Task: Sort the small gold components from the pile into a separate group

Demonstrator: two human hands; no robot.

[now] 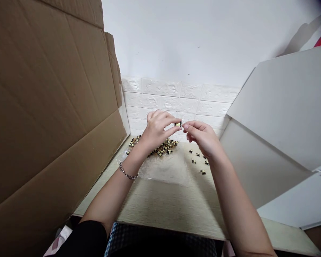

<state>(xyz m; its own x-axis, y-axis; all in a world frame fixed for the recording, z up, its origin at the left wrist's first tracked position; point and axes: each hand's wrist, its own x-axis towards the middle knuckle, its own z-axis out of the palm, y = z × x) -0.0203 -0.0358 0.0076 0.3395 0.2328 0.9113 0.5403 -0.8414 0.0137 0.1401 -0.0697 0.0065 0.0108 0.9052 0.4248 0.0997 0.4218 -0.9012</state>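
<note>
My left hand [157, 129] and my right hand [202, 137] meet above the table, fingertips pinched together on one small yellow-and-black part [178, 124]. A silver chain bracelet [127, 173] circles my left wrist. Below the left hand a pile of several like small parts [164, 147] lies on a clear plastic sheet [166, 169]. A few loose parts [198, 160] are scattered on the table under my right hand.
A tall brown cardboard panel [48, 107] walls off the left side. A white folded board [280, 121] stands on the right. The light wooden table [171, 207] ends at a white brick-pattern wall [176, 96].
</note>
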